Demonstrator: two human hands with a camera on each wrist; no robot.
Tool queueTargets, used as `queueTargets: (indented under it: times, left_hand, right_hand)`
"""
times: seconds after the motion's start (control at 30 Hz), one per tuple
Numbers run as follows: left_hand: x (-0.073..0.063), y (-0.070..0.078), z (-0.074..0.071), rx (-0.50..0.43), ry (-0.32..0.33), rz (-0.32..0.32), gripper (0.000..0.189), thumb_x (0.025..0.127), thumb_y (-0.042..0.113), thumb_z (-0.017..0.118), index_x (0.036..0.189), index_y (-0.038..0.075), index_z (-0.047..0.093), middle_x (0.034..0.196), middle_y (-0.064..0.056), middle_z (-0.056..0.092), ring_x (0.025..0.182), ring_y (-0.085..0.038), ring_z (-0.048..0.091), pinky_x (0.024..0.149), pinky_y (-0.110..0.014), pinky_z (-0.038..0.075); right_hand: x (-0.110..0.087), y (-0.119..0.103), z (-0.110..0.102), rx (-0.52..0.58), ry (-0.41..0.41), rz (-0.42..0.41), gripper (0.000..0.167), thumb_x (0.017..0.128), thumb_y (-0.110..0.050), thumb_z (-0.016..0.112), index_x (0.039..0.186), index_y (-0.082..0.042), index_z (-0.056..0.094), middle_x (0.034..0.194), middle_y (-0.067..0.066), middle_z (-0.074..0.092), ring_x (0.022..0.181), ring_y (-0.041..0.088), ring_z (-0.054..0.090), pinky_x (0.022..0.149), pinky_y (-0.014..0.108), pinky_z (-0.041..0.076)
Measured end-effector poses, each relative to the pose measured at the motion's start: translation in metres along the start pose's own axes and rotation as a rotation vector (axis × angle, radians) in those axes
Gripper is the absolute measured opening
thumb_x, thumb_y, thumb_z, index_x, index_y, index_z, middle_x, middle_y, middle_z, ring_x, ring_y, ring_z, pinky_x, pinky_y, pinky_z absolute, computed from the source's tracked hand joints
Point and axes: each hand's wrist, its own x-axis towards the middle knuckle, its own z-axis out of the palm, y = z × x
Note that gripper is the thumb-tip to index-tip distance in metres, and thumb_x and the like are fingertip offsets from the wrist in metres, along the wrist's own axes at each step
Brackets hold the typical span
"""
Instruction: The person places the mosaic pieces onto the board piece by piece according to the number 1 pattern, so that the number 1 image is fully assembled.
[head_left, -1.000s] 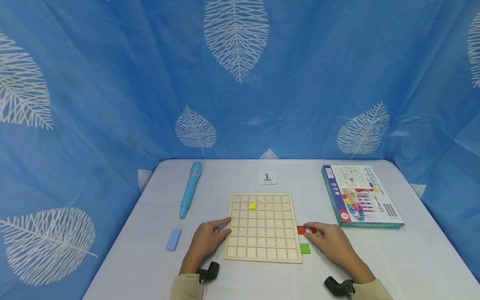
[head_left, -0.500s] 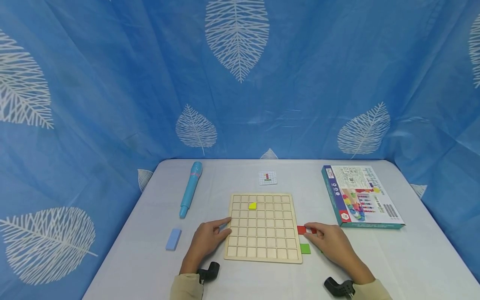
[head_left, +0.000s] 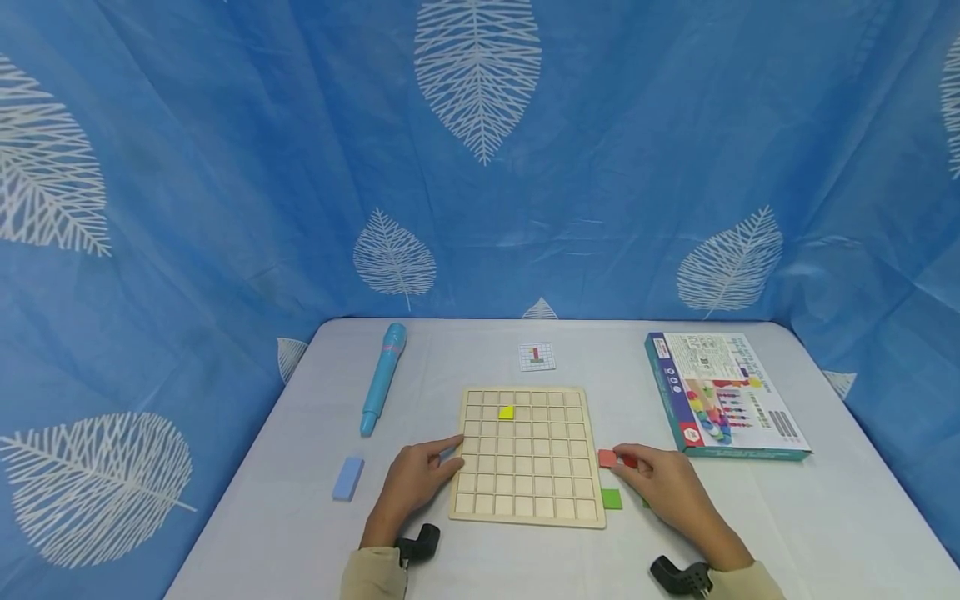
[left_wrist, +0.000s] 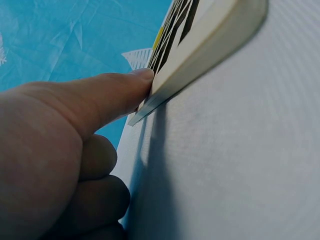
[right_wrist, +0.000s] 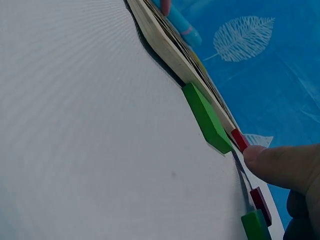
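A square wooden grid board (head_left: 525, 523) lies flat with a yellow tile (head_left: 507, 412) with one cut corner in an upper cell. The thumb and index finger of my left hand (head_left: 412, 477) rest against its left edge; in the left wrist view the thumb touches the board's side. Right of the board, my right hand (head_left: 666, 483) pinches a red square tile (head_left: 607, 459) between thumb and forefinger. In the right wrist view that tile is at the thumb tip, above the table. Another red tile (right_wrist: 261, 206) lies below, near a green tile (right_wrist: 255, 226). A second green tile (head_left: 612, 499) lies beside the board.
A small printed pattern card (head_left: 537, 357) lies behind the board. A flat colourful box (head_left: 738, 396) is at the back right. To the left are a light-blue stick with a thicker end (head_left: 382, 379) and a small blue block (head_left: 347, 478).
The pinched red tile has risen slightly off the table and looks brighter, and my right hand has shifted only a little. My left hand stays at the board's edge.
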Motion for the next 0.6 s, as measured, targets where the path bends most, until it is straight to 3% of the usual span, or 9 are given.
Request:
queueTargets:
  times: [0.6]
  left_hand:
    - [0.0004, -0.0009, -0.0013, 0.008, -0.003, 0.013, 0.042, 0.093, 0.039, 0.075, 0.133, 0.027, 0.071, 0.055, 0.009, 0.041, 0.048, -0.007, 0.032, 0.047, -0.025, 0.031]
  right_hand:
    - [0.0066, -0.0017, -0.0028, -0.005, 0.043, 0.003, 0.032, 0.09, -0.025, 0.08, 0.117, -0.009, 0.077, 0.054, -0.007, 0.04, 0.05, 0.01, 0.035, 0.05, 0.025, 0.028]
